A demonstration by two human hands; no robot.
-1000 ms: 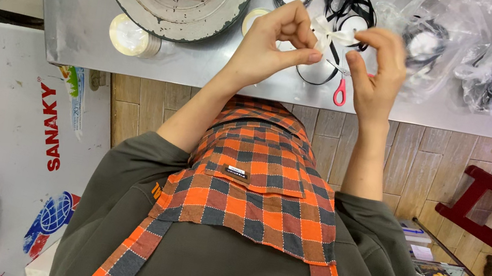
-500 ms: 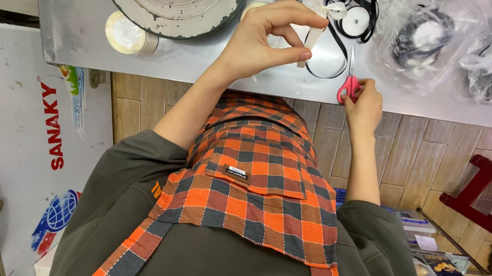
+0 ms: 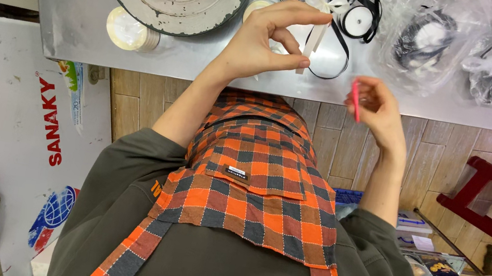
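While our left hand (image 3: 254,46) pinches the white ribbon bow (image 3: 320,11) over the steel table (image 3: 67,15), our right hand (image 3: 378,107), nearer the table's edge, curls around red scissors (image 3: 355,100) (blades hidden); trim tails evenly, we judge.

One head-worn camera looks steeply down, close over the apron (image 3: 253,192), toward the metal table (image 3: 205,61).

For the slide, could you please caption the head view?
Left hand pinches a white ribbon bow; right hand holds red scissors.
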